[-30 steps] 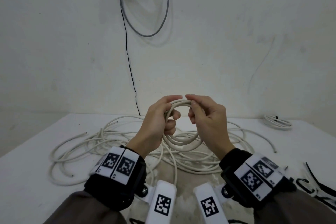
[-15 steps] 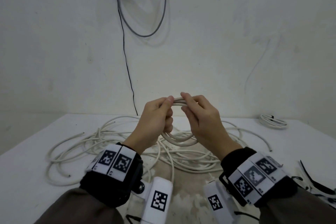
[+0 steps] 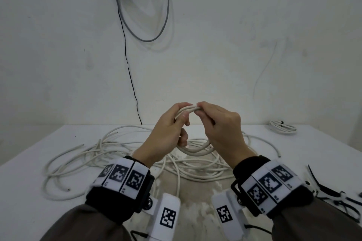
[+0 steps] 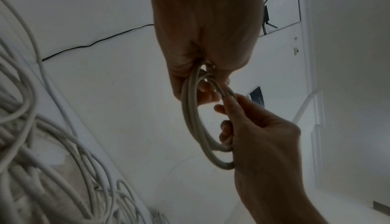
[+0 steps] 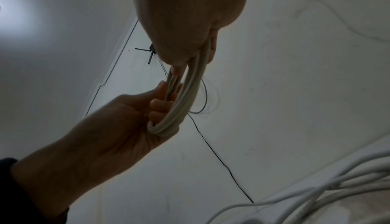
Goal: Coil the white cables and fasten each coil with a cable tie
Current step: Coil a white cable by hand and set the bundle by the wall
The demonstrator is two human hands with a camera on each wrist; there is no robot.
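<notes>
- Coil of white cable point(image 3: 193, 147): several loops gathered into a small ring, held in the air above the table, between the two hands; the ring stands roughly upright, with its top strands bunched at the fingertips and its lower arc hanging free.
- Left hand point(image 3: 166, 133): fingers curled round the left side of the ring, thumb and forefinger pinching the bunched strands at the top; the left wrist view shows the loops running out of its closed grasp.
- Right hand point(image 3: 221, 129): fingers curled over the right side of the ring, fingertips pinching the top strands, just beside the left fingertips.
- Loose white cables point(image 3: 98, 154): a sprawling tangle lying on the table beneath and behind the hands, spreading mostly to the left, with cut ends showing.
- Finished coil point(image 3: 282, 127): a small bundle of white cable at the far right of the table, well apart from the hands.
- Cable ties point(image 3: 323, 190): black and white strips lying at the near right edge of the table.
- Table point(image 3: 39, 191): white surface, with a worn patch at the middle front.
- Grey cable point(image 3: 145, 31): hangs looped on the wall behind.
- Thin black wire point(image 3: 129, 76): runs down the wall to the table's back edge.
</notes>
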